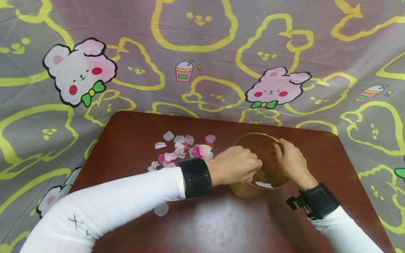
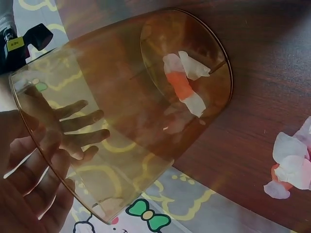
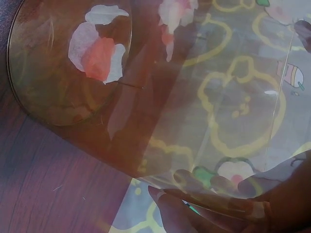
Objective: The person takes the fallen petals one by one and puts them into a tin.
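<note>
A see-through amber bucket (image 1: 243, 191) stands on the table, its mouth tilted toward me. My right hand (image 1: 292, 160) grips its right rim, thumb at the inside edge; in the right wrist view the fingers (image 3: 214, 213) press along the wall. My left hand (image 1: 235, 163) is over the near left part of the mouth. In the left wrist view its fingers (image 2: 41, 179) are loosely bent at the rim, with nothing visible held between them. White and orange petals (image 2: 182, 85) lie on the bucket's bottom. A white petal (image 1: 264, 185) shows through the mouth.
Loose pink and white petals (image 1: 171, 156) are scattered left of the bucket on the dark wooden table (image 1: 133, 137). A single pale petal (image 1: 161, 209) lies nearer, below the left forearm. A cartoon-print cloth (image 1: 215, 45) hangs behind the table.
</note>
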The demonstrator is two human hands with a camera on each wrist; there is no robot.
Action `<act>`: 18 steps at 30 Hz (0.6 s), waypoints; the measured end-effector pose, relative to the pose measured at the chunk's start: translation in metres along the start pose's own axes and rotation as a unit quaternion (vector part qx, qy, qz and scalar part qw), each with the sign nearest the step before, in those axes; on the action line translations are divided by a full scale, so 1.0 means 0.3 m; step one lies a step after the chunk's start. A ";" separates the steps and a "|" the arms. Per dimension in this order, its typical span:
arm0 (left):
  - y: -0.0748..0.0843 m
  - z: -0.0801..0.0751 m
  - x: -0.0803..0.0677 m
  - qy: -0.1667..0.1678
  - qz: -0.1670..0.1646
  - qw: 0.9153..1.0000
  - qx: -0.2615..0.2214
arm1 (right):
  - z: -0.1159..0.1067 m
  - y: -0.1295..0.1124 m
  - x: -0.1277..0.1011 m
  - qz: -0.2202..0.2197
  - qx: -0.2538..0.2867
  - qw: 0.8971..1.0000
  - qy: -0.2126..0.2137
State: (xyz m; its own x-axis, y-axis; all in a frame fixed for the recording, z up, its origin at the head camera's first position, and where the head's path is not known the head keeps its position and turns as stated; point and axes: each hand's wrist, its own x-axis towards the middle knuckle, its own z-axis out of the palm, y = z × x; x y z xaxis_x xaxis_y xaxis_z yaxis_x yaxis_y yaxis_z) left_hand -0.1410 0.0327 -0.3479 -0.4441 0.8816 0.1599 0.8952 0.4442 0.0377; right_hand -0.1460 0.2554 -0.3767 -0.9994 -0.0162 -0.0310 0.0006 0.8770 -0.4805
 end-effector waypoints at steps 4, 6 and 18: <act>0.002 0.000 -0.007 0.001 -0.002 1.000 0.003 | 0.001 0.001 -0.001 0.002 0.001 1.000 0.000; -0.002 -0.007 -0.013 0.009 -0.008 1.000 -0.002 | 0.001 0.001 -0.001 0.001 0.002 1.000 0.001; -0.093 -0.036 -0.087 0.069 -0.072 0.994 -0.041 | 0.002 0.001 0.004 -0.002 -0.010 1.000 0.008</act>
State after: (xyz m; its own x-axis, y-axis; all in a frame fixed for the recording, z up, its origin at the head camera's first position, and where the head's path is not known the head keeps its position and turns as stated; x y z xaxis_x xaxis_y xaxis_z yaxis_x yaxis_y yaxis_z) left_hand -0.1539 -0.0043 -0.3424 -0.5636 0.7770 0.2803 0.8252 0.5449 0.1486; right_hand -0.1473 0.2553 -0.3775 -0.9998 -0.0118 -0.0157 -0.0032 0.8862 -0.4632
